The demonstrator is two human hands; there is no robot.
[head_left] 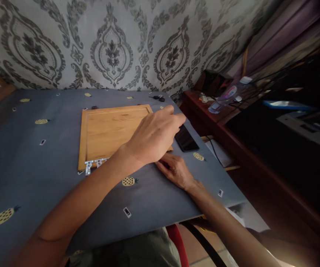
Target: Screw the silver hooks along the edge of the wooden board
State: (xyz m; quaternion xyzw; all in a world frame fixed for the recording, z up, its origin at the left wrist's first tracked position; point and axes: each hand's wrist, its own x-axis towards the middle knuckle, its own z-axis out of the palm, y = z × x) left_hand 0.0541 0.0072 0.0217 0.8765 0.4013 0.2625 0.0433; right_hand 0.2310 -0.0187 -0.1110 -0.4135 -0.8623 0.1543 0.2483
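Note:
A framed wooden panel, like a small cabinet door, lies flat on the cloth-covered table. Along its near edge sit silvery metal hinges. My left hand reaches across above the panel's right side, its fingers curled closed; whatever they grip is hidden from this side. Below it, my right hand rests at the panel's near right corner with fingers bent together. Its fingertips disappear behind the left hand, so I cannot make out what they hold. A dark phone lies just right of my left hand.
Small dark keys lie near the table's far edge. To the right, beyond a gap, a reddish-brown desk carries a plastic bottle and cables. A patterned curtain hangs behind the blue-grey tablecloth.

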